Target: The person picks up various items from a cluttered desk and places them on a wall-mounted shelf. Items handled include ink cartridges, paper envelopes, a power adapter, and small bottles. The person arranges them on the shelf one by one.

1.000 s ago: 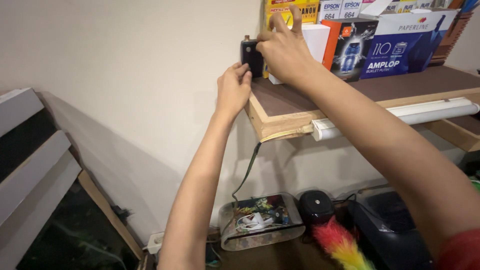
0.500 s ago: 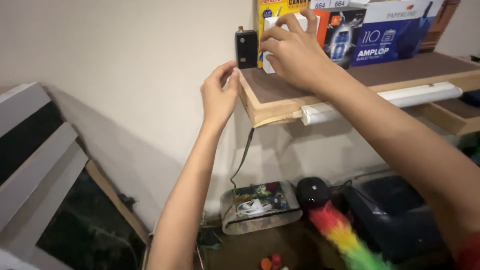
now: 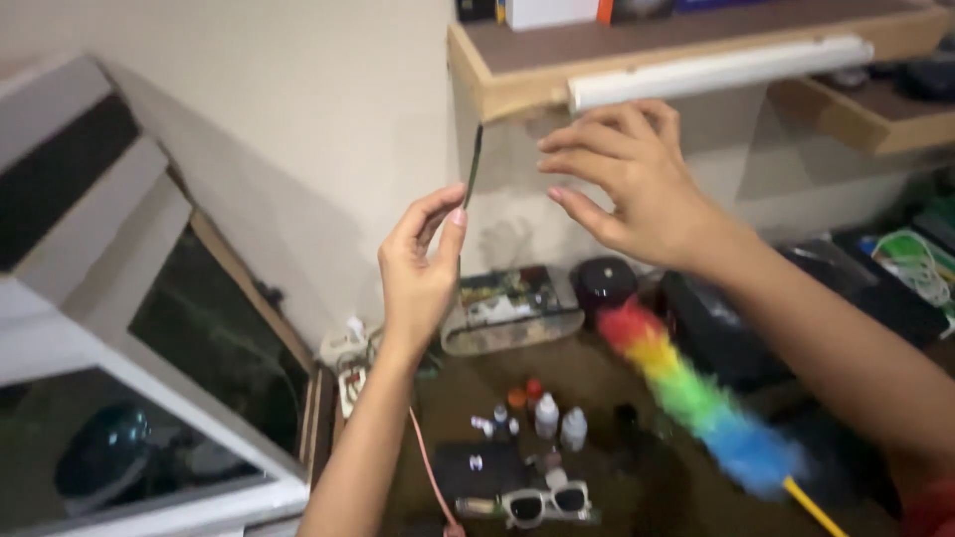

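My left hand is raised in front of the pale wall, thumb and forefinger pinched on a thin dark cable that hangs down from the corner of a wooden shelf. My right hand hovers just below the shelf edge, to the right of the cable. Its fingers are spread and it holds nothing. A white tube runs along the shelf's front, right above that hand.
Below lie a rainbow feather duster, several small bottles, white sunglasses, a black round object and a shallow tray of clutter. A window frame leans at left. Dark boxes and a lower shelf sit at right.
Both hands came down from the black plug and boxes on top of the shelf. The left now pinches the hanging cable. The view has tipped downward toward the cluttered surface.
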